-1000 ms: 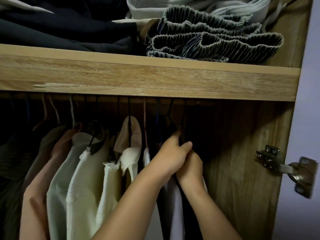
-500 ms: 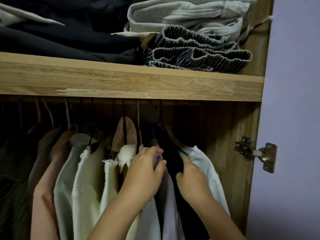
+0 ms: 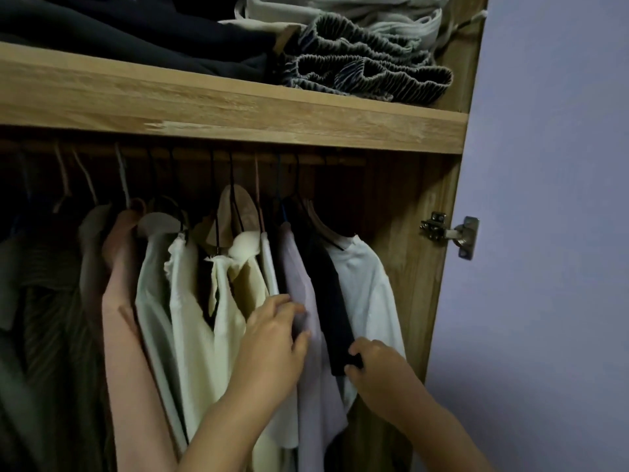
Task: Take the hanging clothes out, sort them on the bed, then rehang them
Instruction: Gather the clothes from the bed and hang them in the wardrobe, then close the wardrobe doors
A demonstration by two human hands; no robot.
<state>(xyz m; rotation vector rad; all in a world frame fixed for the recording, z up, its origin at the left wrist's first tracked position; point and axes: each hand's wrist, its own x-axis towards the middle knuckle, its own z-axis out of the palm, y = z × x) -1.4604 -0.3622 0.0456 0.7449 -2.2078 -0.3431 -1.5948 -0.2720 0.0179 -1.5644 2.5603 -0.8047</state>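
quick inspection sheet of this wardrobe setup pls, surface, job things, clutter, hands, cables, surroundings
surface: wooden shelf above the hanging space; no bed in view
job's things: clothes all on hangers; white shirt rightmost, then black garment, lilac shirt, cream tops, pink garment
clutter: folded dark clothes and pleated grey fabric on the shelf
hands: left hand on the lilac shirt; right hand grips the black garment's sleeve end
cables: nothing seen
surroundings: door hinge on the side panel, lilac wall

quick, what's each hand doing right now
Left hand: fingers curled on the lilac garment.
Right hand: grips the black sleeve.
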